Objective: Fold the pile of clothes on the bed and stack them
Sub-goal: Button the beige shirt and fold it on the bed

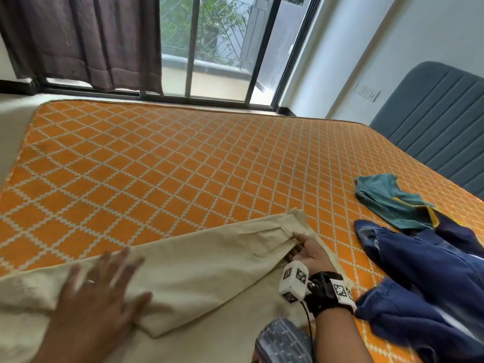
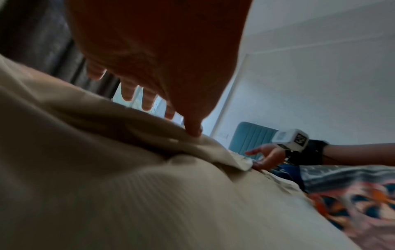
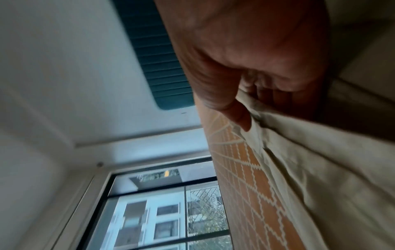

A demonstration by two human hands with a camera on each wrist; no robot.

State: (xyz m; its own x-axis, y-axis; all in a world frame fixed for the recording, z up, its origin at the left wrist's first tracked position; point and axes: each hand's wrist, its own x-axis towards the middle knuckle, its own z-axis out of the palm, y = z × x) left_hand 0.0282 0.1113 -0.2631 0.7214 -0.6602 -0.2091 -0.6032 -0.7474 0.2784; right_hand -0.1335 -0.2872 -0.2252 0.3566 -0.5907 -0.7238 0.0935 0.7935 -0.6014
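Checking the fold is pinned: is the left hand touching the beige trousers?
Touching. The head view shows the left hand lying flat with spread fingers on the beige trousers; the left wrist view shows a fingertip pressing into the cloth.

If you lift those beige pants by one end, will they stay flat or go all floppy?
Probably floppy: the beige pants already crease and bunch under the left hand. They look thin, so likely light. They would probably drag rather than slide on the bed cover, since the edge puckers where the right hand holds it.
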